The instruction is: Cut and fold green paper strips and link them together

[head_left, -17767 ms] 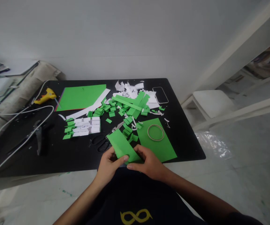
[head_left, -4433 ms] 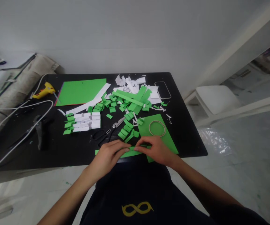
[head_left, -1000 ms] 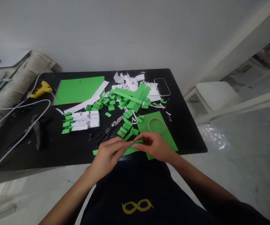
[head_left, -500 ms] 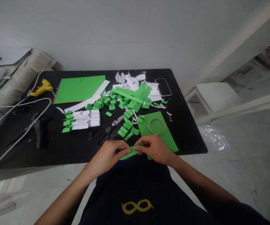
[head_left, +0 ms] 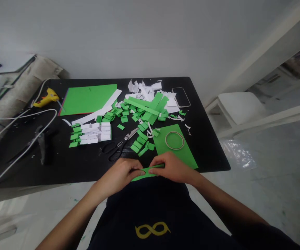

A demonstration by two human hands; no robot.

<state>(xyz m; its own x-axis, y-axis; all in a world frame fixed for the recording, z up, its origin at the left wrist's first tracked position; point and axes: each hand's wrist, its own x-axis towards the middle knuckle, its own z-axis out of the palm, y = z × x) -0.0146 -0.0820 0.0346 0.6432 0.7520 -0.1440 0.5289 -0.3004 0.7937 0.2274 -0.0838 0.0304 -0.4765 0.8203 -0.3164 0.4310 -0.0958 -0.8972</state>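
Strip (head_left: 146, 173) drawn back to the table's (head_left: 69, 166) near edge, at six o'clock.
Left hand (head_left: 123, 172) and right hand (head_left: 172, 167) pinch it between thumbs and fingertips. A second ago it lay along the tabletop, so the creasing now seems done in the fingers. Scissors (head_left: 126, 138) lie toward eleven o'clock from it, ring (head_left: 175, 149) toward one.

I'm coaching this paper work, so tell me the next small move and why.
Probably slide the right hand outward along the green strip, pressing its far edge. That edge looks turned over, and the left hand pinches the strip alongside, which should steady it. The hands hide part of it.
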